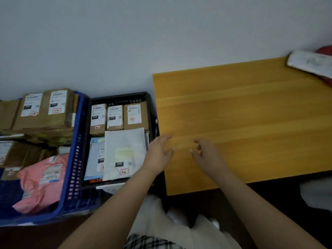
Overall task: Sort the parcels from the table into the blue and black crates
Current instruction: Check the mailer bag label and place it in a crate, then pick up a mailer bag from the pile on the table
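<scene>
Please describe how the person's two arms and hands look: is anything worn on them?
Both forearms are bare; no sleeves, gloves, watch or rings are visible. The left hand and right hand have short nails with pale tips. Image blur hides finer marks.

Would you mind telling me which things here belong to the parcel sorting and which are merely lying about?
Job:
blue crate
black crate
white parcel on the table
left hand
right hand

Lying about:
red item behind the parcel
</scene>
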{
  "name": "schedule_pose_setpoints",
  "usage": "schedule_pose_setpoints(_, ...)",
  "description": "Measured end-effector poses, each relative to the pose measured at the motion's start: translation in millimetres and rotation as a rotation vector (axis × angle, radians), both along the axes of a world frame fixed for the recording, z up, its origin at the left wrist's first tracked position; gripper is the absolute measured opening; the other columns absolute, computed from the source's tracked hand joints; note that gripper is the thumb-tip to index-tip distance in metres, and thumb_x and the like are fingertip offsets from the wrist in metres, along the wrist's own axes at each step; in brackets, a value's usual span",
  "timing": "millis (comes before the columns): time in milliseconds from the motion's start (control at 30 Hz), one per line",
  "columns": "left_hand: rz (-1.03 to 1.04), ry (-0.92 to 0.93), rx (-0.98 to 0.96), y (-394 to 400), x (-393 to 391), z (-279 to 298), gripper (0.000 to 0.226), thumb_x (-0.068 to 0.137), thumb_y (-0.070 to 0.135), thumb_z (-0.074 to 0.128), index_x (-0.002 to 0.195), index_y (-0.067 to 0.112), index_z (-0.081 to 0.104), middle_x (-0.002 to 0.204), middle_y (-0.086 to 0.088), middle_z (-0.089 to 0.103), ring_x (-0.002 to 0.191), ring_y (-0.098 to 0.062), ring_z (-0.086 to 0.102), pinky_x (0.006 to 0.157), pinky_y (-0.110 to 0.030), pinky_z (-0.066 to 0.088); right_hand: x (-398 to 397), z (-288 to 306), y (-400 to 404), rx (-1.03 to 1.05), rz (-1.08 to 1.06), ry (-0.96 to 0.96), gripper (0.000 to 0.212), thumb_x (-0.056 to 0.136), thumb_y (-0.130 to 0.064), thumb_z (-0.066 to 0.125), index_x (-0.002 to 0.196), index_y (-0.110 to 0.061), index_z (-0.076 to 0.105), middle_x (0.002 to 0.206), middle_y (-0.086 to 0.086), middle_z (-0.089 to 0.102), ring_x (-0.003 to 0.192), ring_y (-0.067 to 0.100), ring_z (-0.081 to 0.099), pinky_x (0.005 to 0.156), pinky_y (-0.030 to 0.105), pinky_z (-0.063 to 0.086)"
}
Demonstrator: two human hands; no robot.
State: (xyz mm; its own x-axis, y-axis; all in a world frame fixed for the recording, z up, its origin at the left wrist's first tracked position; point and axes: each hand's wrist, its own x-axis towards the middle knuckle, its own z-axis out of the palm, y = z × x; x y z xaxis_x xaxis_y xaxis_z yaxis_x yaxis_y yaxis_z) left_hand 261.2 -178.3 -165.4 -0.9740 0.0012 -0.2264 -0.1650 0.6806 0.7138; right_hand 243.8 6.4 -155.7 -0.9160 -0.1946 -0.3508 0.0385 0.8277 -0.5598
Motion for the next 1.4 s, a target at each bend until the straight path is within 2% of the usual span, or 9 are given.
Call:
schedule_pose_setpoints(133,-0.156,0.001,-0.009,104.7,11.6,21.0,0.049,0.097,0.034,0.055,0.144,0.025,0.042,0.146,0.001,0.042,0.136,-0.02,0.037,0.111,-0.034,0.035,29.5,17.8,98.5,-0.023,-0.137,0.108,0.043,0.098,-0.034,0.053,0.137,-0.017,0.046,0.124,0.003,0.051,0.099,0.016,0.054,0.082,0.027,0.043)
schedule_pose_setpoints(233,-0.232,0.106,0.002,179.7,13.7,39.4,0.048,0.096,0.033,0.057,0.141,0.021,0.046,0.142,-0.001,0.047,0.133,-0.018,0.041,0.106,-0.028,0.035,47.7,36.9,171.2,-0.008,-0.245,0.17,0.044,0.098,-0.036,0.051,0.138,-0.019,0.045,0.123,0.002,0.052,0.098,0.016,0.054,0.082,0.029,0.045)
schedule_pose_setpoints(333,-0.313,0.154,0.034,241.4,18.9,57.9,0.047,0.096,0.032,0.058,0.14,0.02,0.049,0.14,-0.001,0.048,0.132,-0.017,0.042,0.104,-0.034,0.041,67.3,54.0,228.8,0.009,-0.323,0.217,0.045,0.099,-0.039,0.049,0.14,-0.02,0.044,0.122,0.0,0.052,0.098,0.015,0.054,0.083,0.031,0.047)
schedule_pose_setpoints(467,-0.394,0.182,0.064,303.0,19.4,76.3,0.046,0.096,0.032,0.058,0.139,0.02,0.05,0.139,0.0,0.048,0.13,-0.015,0.043,0.104,-0.035,0.041,88.1,73.1,282.3,-0.021,-0.422,0.274,0.045,0.099,-0.039,0.048,0.14,-0.022,0.044,0.122,-0.001,0.052,0.099,0.014,0.055,0.082,0.033,0.049)
schedule_pose_setpoints(600,-0.469,0.219,0.082,346.2,15.2,88.8,0.041,0.095,0.03,0.06,0.134,0.019,0.055,0.133,0.002,0.052,0.125,-0.012,0.047,0.099,-0.025,0.039,98.9,82.1,319.5,-0.041,-0.474,0.338,0.044,0.099,-0.039,0.048,0.14,-0.022,0.045,0.124,-0.002,0.054,0.1,0.012,0.055,0.08,0.03,0.048)
schedule_pose_setpoints(700,-0.517,0.244,0.106,371.7,4.3,96.7,0.037,0.095,0.027,0.061,0.13,0.018,0.058,0.129,0.002,0.055,0.124,-0.012,0.048,0.099,-0.028,0.041,96.1,89.4,342.0,-0.037,-0.506,0.356,0.044,0.099,-0.038,0.048,0.141,-0.022,0.044,0.126,-0.002,0.053,0.102,0.012,0.056,0.081,0.029,0.048)
schedule_pose_setpoints(833,-0.52,0.235,0.136,407.5,-21.0,103.0,0.038,0.095,0.031,0.059,0.132,0.021,0.057,0.131,0.002,0.052,0.124,-0.013,0.048,0.101,-0.035,0.043,73.2,94.6,370.3,-0.059,-0.542,0.383,0.043,0.1,-0.038,0.047,0.14,-0.023,0.044,0.127,-0.003,0.052,0.097,0.009,0.052,0.078,0.027,0.042)
schedule_pose_setpoints(1133,-0.471,0.179,0.155,466.2,-122.6,91.8,0.04,0.096,0.036,0.057,0.134,0.025,0.054,0.135,0.004,0.05,0.124,-0.012,0.046,0.098,-0.034,0.045,-23.1,88.2,440.0,-0.031,-0.515,0.378,0.044,0.1,-0.04,0.046,0.14,-0.025,0.045,0.129,-0.001,0.051,0.085,0.003,0.051,0.077,0.022,0.042)
schedule_pose_setpoints(1400,-0.429,0.203,0.097,505.3,-218.9,109.9,0.043,0.094,0.037,0.06,0.135,0.025,0.053,0.137,0.002,0.049,0.125,-0.013,0.048,0.1,-0.035,0.044,-111.5,83.9,490.4,-0.087,-0.519,0.343,0.044,0.1,-0.041,0.045,0.141,-0.025,0.043,0.129,-0.003,0.05,0.092,0.007,0.052,0.076,0.025,0.044)
